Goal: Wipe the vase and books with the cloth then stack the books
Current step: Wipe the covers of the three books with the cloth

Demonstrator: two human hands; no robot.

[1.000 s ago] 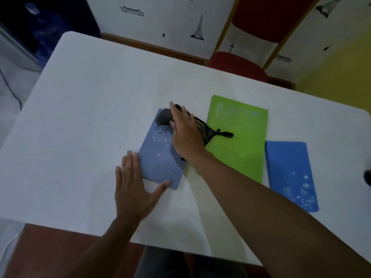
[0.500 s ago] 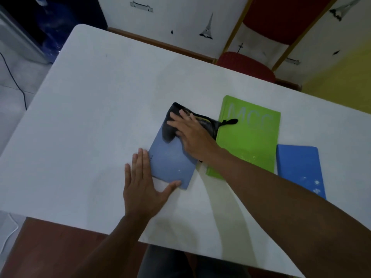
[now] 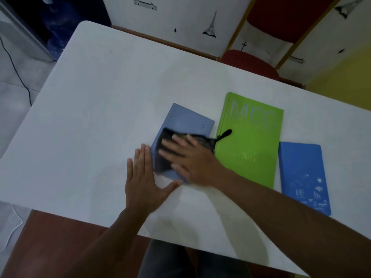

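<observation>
A grey-blue book [image 3: 185, 120] lies tilted on the white table [image 3: 100, 109]. A black cloth [image 3: 165, 157] lies on its near half, pressed flat under my right hand [image 3: 190, 160], whose fingers are spread over it. My left hand [image 3: 143, 181] lies flat on the table with fingers apart, against the book's near left corner. Right of it lies a large green book [image 3: 253, 141], and a bright blue book [image 3: 303, 175] lies further right. A loop of the cloth [image 3: 224, 134] trails onto the green book. No vase is in view.
A red chair [image 3: 249, 63] stands behind the table's far edge, against a white wall with black stickers. The table's near edge runs just below my left wrist. Brown floor and a cable show at the left.
My right hand has dragged the cloth from the far end of the grey-blue book down to its near end. My left hand stays at the book's corner.
</observation>
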